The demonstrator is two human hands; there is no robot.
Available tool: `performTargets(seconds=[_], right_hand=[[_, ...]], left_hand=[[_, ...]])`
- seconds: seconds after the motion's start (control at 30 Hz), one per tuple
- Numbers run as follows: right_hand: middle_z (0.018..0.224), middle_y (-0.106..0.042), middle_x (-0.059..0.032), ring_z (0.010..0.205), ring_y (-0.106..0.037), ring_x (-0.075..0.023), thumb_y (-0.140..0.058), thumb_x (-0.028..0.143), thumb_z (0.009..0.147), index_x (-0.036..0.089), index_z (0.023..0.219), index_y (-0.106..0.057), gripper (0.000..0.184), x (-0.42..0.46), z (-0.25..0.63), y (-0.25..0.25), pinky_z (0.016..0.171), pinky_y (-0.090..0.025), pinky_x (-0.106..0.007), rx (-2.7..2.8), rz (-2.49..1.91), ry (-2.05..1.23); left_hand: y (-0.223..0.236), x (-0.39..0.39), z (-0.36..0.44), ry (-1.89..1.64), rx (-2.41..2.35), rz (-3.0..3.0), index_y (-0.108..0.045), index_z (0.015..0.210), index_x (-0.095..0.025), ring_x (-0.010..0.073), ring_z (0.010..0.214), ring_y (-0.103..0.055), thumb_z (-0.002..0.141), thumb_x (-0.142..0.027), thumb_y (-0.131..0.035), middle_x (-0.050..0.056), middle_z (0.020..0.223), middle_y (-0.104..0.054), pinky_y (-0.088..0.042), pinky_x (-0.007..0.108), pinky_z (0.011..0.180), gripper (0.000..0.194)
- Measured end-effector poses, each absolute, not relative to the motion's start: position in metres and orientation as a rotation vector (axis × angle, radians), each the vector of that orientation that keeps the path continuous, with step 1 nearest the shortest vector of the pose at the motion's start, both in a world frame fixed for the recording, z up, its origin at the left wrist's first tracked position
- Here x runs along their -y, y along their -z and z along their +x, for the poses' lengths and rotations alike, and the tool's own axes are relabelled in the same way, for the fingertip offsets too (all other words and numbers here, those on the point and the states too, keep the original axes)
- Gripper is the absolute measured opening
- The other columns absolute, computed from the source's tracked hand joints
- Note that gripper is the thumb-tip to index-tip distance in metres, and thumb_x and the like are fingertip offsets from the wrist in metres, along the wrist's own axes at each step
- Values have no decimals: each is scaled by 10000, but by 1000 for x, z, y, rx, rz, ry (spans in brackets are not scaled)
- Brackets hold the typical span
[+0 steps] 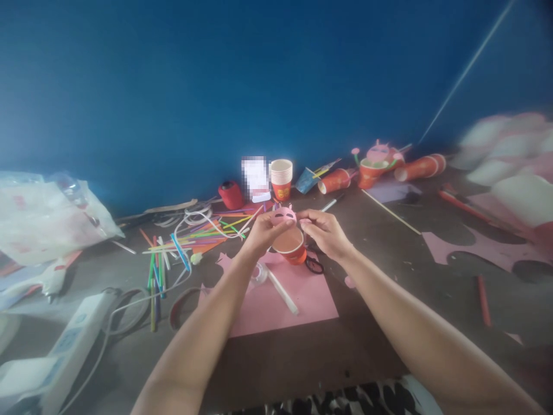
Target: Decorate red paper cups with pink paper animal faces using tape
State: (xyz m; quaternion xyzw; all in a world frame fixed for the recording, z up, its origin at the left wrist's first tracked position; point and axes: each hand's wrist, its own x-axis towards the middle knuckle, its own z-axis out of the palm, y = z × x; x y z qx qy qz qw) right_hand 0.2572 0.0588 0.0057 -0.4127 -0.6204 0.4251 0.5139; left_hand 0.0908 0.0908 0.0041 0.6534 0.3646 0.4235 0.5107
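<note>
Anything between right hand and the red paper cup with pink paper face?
Nothing visible. The right hand is close beside the red paper cup; a black looped handle lies lower, off that line.

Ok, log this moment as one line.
Left hand: holding red paper cup with pink paper face | right hand: pinching small pink piece | nearby: pink paper sheet, thin white stick

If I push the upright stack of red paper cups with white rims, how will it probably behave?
The upright stack of red paper cups may tip, as it narrows toward its base. It is probably light, being paper; being nested, it could separate.
</note>
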Motion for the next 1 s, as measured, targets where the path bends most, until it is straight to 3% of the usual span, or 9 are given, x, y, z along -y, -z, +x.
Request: performTargets(seconds=[0.33, 0.63, 1.0], right_hand=[[632, -531, 31, 527, -449, -83, -506, 251, 798, 154, 886, -653, 197, -59, 258, -2, 515, -360, -209, 1483, -1000, -1031], [724, -577, 0, 582, -484, -95, -568, 293, 778, 142, 896, -633, 203, -57, 261, -6, 529, -388, -210, 1508, -988, -1029], [597, -550, 18, 526, -471, -103, -597, 334, 788, 173, 710, -620, 181, -61, 261, 3, 527, -385, -233, 1437, -1100, -794]], left_hand=[[-4, -89, 92, -1035, -896, 1516, -668, 827, -129, 131, 669, -569, 713, -356, -691, 26, 736, -646, -411, 223, 637, 255], [-4, -88, 93, -1052, -888, 1503, -668, 844, -127, 136, 674, -571, 714, -371, -684, 26, 730, -641, -413, 226, 625, 277], [-6, -87, 97, -1047, -934, 1510, -672, 861, -144, 135, 647, -555, 679, -439, -687, 18, 724, -624, -412, 238, 599, 348]])
